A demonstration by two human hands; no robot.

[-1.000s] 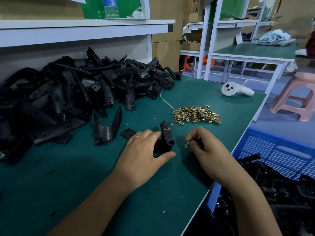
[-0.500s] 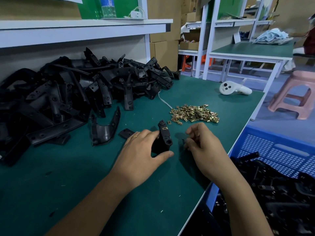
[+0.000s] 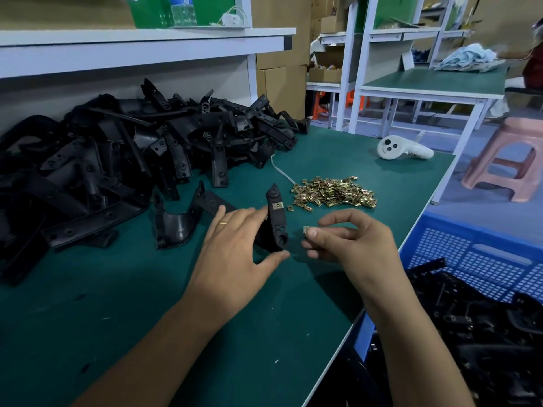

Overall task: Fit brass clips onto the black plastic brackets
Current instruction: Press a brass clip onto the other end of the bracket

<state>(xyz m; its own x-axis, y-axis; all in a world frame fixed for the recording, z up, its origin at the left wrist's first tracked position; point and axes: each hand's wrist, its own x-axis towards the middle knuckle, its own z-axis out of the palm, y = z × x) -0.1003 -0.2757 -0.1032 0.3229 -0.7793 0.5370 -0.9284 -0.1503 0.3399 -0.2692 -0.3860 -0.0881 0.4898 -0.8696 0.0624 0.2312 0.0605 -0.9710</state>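
Note:
My left hand (image 3: 235,251) grips a black plastic bracket (image 3: 276,221) that stands upright on the green mat, with one brass clip (image 3: 277,205) fitted near its top. Just to the right, my right hand (image 3: 352,245) pinches a single brass clip (image 3: 306,229) between thumb and fingertips, a short gap from the bracket's lower hole. A heap of loose brass clips (image 3: 335,191) lies behind the hands. A large pile of black brackets (image 3: 123,160) fills the left of the bench, and another curved bracket (image 3: 176,227) lies beside my left hand.
A blue plastic crate (image 3: 482,259) holding black brackets stands off the bench's right edge. A white controller (image 3: 402,149) lies at the far right of the green mat (image 3: 117,304). A white cable (image 3: 280,171) runs out of the pile. A pink stool (image 3: 511,163) stands on the floor.
My right hand has lifted slightly and turned the clip towards the bracket. My left hand keeps hold of the bracket in the same spot.

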